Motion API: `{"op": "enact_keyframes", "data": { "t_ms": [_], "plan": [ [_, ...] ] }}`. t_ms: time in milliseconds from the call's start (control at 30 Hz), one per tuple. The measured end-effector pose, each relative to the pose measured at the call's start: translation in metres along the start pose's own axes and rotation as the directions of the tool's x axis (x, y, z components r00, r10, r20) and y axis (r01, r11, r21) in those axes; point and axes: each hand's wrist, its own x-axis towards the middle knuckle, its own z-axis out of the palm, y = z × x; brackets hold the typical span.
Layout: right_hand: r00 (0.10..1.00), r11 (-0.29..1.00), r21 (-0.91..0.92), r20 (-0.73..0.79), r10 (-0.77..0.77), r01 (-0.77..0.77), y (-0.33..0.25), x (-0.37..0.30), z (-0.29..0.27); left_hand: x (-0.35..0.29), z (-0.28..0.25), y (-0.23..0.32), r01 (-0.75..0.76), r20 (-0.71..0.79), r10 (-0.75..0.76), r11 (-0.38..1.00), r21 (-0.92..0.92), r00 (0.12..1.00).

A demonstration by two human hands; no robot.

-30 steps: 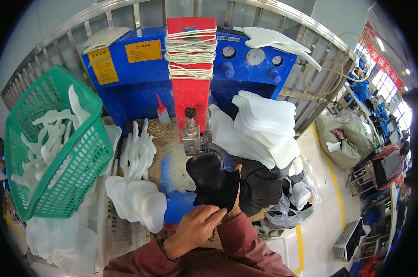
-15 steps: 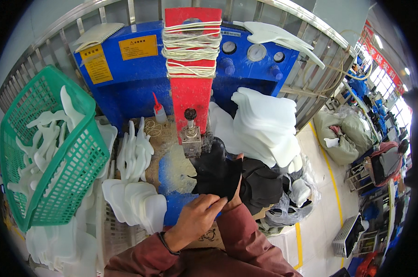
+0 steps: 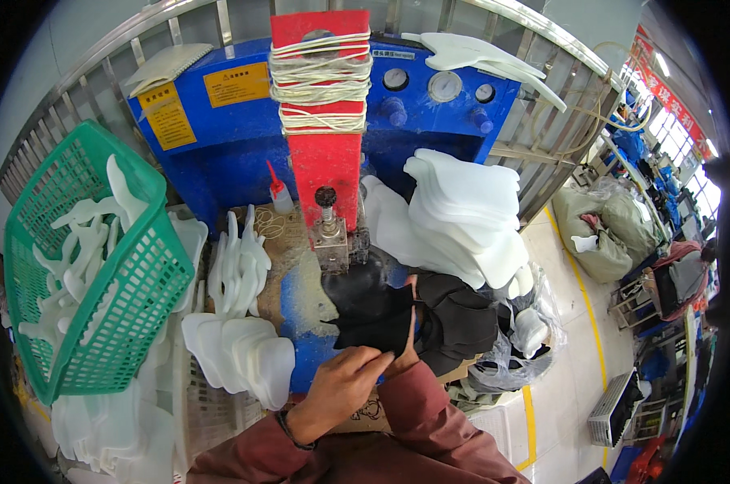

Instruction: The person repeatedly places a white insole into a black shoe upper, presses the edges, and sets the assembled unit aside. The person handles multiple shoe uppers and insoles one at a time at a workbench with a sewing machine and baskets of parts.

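A black flat piece [image 3: 369, 313], apparently leather or fabric with pointed corners, lies partly under the metal press head [image 3: 329, 244] of a red machine arm [image 3: 325, 173]. My left hand [image 3: 345, 389] is closed, with thumb and fingers pinching the near edge of the piece. At its right edge my right hand [image 3: 407, 343] holds it, fingers stretched up along that side and the rest partly hidden behind the piece. Below is a blue work surface [image 3: 304, 359] with a pale worn patch. Just right of my right hand sits a pile of dark pieces [image 3: 458, 319].
White shaped sheets [image 3: 462, 210] are stacked right of the arm. More white pieces [image 3: 240, 351] stand at left, beside a green basket [image 3: 135, 323] holding others. A red-tipped bottle [image 3: 280, 198] stands before the blue machine housing [image 3: 212, 133]. Clear plastic bags [image 3: 534, 331] lie at right.
The black piece has turned and slid slightly left and nearer under the press head, both hands still on it. The red arm sits a little further left against the blue housing.
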Motion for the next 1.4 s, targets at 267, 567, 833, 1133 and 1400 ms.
{"op": "enact_keyframes", "data": {
  "t_ms": [267, 567, 833, 1133, 1400],
  "plan": [
    [0.988, 0.994, -0.017, -0.112, 0.105, -0.108, 0.025, 0.007, 0.0, -0.016, -0.017, -0.001, 0.003, 0.011, -0.003, 0.999, 0.041, 1.0],
    [0.997, 0.996, -0.049, -0.005, 0.079, -0.079, 0.022, 0.033, -0.006, -0.016, -0.02, 0.001, 0.082, -0.059, -0.078, 0.994, 0.078, 0.995],
    [0.988, 0.962, -0.27, -0.128, -0.088, 0.05, 0.044, 0.065, 0.012, -0.009, -0.022, -0.019, 0.119, -0.103, -0.112, 0.99, 0.07, 0.988],
    [0.988, 0.992, -0.107, -0.131, -0.079, 0.065, 0.007, 0.035, 0.016, -0.019, -0.027, -0.005, 0.07, -0.05, -0.067, 0.996, 0.05, 0.996],
    [0.997, 0.991, -0.127, -0.053, -0.052, 0.045, 0.0, 0.028, 0.019, -0.057, -0.059, -0.008, 0.182, -0.118, -0.166, 0.973, 0.144, 0.979]
  ]
}}
